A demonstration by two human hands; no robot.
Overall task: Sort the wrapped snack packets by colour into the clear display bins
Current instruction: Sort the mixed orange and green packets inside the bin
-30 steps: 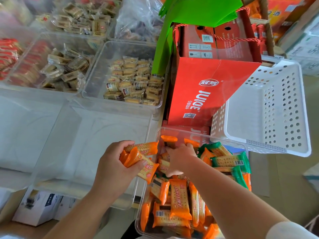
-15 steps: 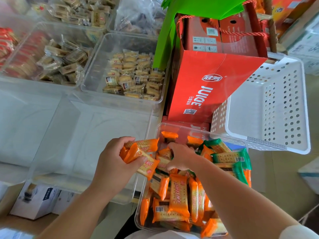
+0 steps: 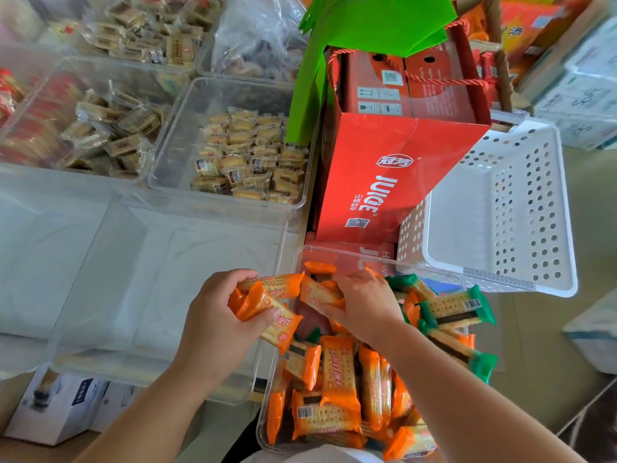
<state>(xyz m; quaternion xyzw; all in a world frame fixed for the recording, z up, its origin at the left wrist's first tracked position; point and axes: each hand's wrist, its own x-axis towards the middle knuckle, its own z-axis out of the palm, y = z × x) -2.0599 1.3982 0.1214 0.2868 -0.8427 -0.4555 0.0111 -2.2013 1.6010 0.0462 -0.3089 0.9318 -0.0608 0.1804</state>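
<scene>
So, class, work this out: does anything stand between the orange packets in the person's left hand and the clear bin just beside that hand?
Nothing visible does. The left hand holds the orange packets over the right wall of the clear bin, whose open top shows nothing inside.

Red juice carton (image 3: 394, 182) far centre, upright, "JUICE" printed down its front, red rope handle (image 3: 434, 82) across the top. It stands on a second red carton (image 3: 350, 252). Green paper bag (image 3: 377, 25) leans over the carton's far-left corner. White perforated basket (image 3: 521, 208) just right of the carton - tilted, touching it. Crumpled clear plastic bag (image 3: 253, 31) at far centre, contents unclear. Orange box (image 3: 527, 25) and stacked white cartons (image 3: 587, 95) far right. Small white boxes (image 3: 66, 406) near left - low down. Beige floor (image 3: 534, 329) on the right.
</scene>
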